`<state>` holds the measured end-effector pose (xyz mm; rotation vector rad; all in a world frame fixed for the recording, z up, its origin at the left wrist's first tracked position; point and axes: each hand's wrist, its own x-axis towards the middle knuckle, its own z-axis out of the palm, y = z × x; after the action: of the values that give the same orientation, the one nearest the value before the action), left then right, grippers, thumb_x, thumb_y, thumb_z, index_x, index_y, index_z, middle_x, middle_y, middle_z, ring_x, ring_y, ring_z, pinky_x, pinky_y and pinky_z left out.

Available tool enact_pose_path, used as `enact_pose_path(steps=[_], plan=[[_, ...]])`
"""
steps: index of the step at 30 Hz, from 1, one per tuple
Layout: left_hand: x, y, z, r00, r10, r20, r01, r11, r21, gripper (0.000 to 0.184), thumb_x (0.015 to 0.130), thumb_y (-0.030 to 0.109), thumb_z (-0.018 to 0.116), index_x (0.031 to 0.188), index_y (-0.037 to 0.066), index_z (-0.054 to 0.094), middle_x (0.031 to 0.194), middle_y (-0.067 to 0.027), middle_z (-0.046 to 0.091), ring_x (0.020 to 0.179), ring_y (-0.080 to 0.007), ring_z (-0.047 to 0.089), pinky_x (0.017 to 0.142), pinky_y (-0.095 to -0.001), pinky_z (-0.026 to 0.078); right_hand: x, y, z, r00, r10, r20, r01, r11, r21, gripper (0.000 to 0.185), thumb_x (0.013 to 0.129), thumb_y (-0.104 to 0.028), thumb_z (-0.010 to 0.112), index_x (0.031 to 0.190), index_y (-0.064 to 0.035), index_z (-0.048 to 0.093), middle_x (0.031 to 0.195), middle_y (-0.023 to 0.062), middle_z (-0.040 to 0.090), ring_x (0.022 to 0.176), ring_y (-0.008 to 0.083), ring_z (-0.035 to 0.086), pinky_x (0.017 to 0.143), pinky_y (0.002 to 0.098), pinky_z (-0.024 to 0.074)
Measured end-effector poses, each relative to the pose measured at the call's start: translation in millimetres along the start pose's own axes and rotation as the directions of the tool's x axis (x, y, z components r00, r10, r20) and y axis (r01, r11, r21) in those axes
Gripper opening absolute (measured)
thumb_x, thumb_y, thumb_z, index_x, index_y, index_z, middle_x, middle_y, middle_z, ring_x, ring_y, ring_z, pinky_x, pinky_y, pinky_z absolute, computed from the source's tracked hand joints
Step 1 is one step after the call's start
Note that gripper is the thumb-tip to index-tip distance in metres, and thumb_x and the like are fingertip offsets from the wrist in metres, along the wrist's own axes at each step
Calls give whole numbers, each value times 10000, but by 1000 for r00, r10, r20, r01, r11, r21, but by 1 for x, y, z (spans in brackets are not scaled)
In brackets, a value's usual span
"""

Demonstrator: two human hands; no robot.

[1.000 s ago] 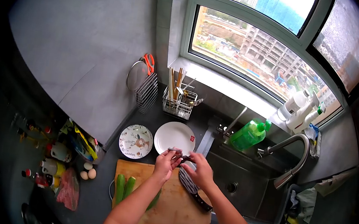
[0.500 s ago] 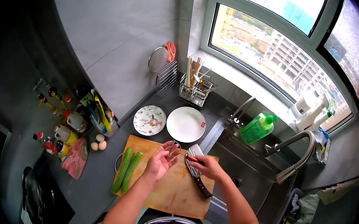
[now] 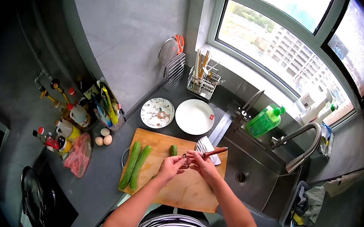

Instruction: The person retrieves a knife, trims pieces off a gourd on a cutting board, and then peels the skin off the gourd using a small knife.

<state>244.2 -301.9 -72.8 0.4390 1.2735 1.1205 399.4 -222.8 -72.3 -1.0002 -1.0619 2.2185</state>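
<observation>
My left hand and my right hand meet above the wooden cutting board. A peeler with a brown handle is in my right hand, its handle sticking out to the right. My left fingers pinch around its metal end, mostly covered by the fingers. Two long green cucumbers lie side by side on the board's left. The end of another cucumber shows behind my left hand. At the board's right lies a cleaver blade, its handle hidden by my right hand and forearm.
Behind the board stand a patterned plate and a white plate. To the right is a sink with a faucet and green soap bottle. Eggs, a pink bag and bottles sit left.
My hands have come together, and the peeler's handle now points right and slightly up. The cucumber behind my left hand has come into sight. The view has shifted slightly.
</observation>
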Motion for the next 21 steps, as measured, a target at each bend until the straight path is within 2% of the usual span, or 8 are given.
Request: enact_pose_path(steps=[3, 4, 7, 8, 11, 15, 18, 21], plan=[[18, -39, -25, 879, 467, -98, -418, 852, 315, 332, 870, 237, 675, 1113, 16, 630, 979, -70, 693, 892, -174, 662, 751, -283, 532, 13, 32, -5, 978, -72, -197, 52, 993, -106, 297, 928, -290, 603, 1135, -79, 634, 989, -1, 649, 823, 81, 608, 693, 230, 482], [5, -33, -33, 865, 484, -130, -350, 770, 533, 532, 797, 235, 733, 1235, -2, 546, 1106, -142, 642, 1016, -267, 618, 859, -340, 500, 15, 40, -6, 957, -94, -276, 51, 986, -159, 292, 926, -279, 608, 1127, -69, 639, 974, 2, 652, 810, 82, 609, 683, 233, 485], [-9, -39, -56, 670, 743, -2, -350, 318, 881, 664, 745, 238, 757, 1305, 19, 476, 1232, -181, 547, 1119, -328, 536, 950, -391, 434, 8, 55, -9, 946, 7, -323, -82, 972, -220, 292, 912, -245, 629, 1123, -43, 644, 919, 6, 660, 765, 84, 608, 653, 237, 487], [-15, -43, -60, 744, 667, -37, -287, 370, 884, 716, 718, 236, 762, 1322, 33, 435, 1234, -180, 498, 1128, -365, 485, 991, -422, 379, 6, 59, -8, 949, -15, -316, -79, 956, -283, 327, 902, -227, 643, 1161, -27, 626, 866, 10, 660, 731, 76, 592, 642, 232, 475], [-12, -59, -71, 833, 554, 1, -195, 292, 936, 637, 709, 249, 766, 1235, 34, 479, 1142, -152, 522, 1061, -348, 515, 942, -426, 412, 9, 89, -17, 964, -63, -258, -29, 940, -339, 330, 896, -212, 649, 1156, -9, 628, 814, 6, 655, 697, 63, 573, 624, 216, 455], [-1, -66, -74, 886, 459, 68, -245, 336, 909, 518, 726, 232, 728, 1149, 55, 488, 1090, -151, 534, 1039, -347, 522, 901, -431, 432, 2, 92, -15, 953, -138, -270, -13, 871, -490, 301, 902, -194, 638, 1109, 25, 638, 778, -7, 633, 661, 39, 530, 559, 200, 401], [11, -72, -69, 884, 461, 78, -250, 325, 912, 446, 755, 209, 680, 1127, 58, 487, 1053, -170, 563, 991, -358, 552, 844, -441, 458, 6, 95, -29, 940, -123, -319, -40, 887, -460, 286, 906, -223, 639, 1075, 7, 644, 792, -16, 627, 672, 42, 532, 559, 202, 405], [23, -75, -59, 899, 432, 74, -278, 432, 858, 406, 785, 201, 648, 1116, 36, 480, 973, -173, 604, 900, -336, 600, 771, -426, 486, 10, 94, -46, 895, -95, -437, 13, 982, -187, 269, 908, -260, 642, 1060, -38, 645, 831, -19, 629, 694, 50, 544, 565, 206, 422]])
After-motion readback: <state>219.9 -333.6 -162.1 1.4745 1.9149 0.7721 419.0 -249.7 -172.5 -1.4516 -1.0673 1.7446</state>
